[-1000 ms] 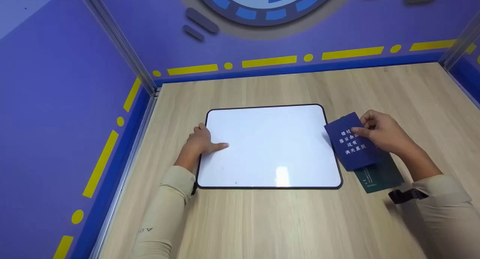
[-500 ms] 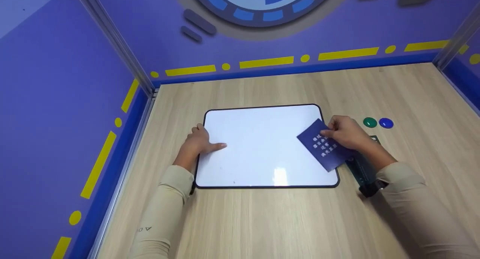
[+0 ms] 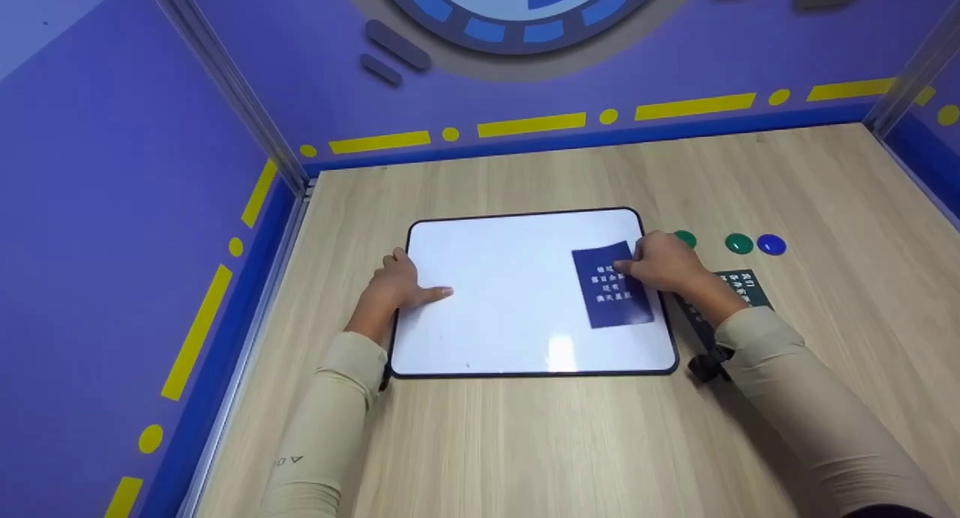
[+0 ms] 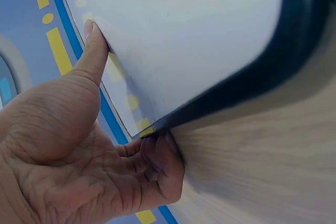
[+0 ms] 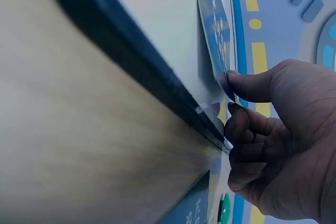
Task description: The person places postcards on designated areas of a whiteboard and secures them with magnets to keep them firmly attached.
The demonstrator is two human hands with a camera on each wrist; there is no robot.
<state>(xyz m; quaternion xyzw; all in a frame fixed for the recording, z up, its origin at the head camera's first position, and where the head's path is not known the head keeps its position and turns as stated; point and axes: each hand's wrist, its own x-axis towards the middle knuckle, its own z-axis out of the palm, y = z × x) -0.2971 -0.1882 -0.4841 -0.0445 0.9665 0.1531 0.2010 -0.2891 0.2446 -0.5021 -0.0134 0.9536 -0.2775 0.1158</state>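
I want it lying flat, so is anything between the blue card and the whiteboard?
No loose object shows between the blue card and the whiteboard; the right hand pinches the card's right edge. The green discs and blue disc lie beside the board.

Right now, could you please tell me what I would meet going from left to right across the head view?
The left hand, dark blue card, right hand, the fully visible green disc, blue disc.

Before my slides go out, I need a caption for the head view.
Right hand pinches a blue card over a whiteboard; left hand grips its left edge.
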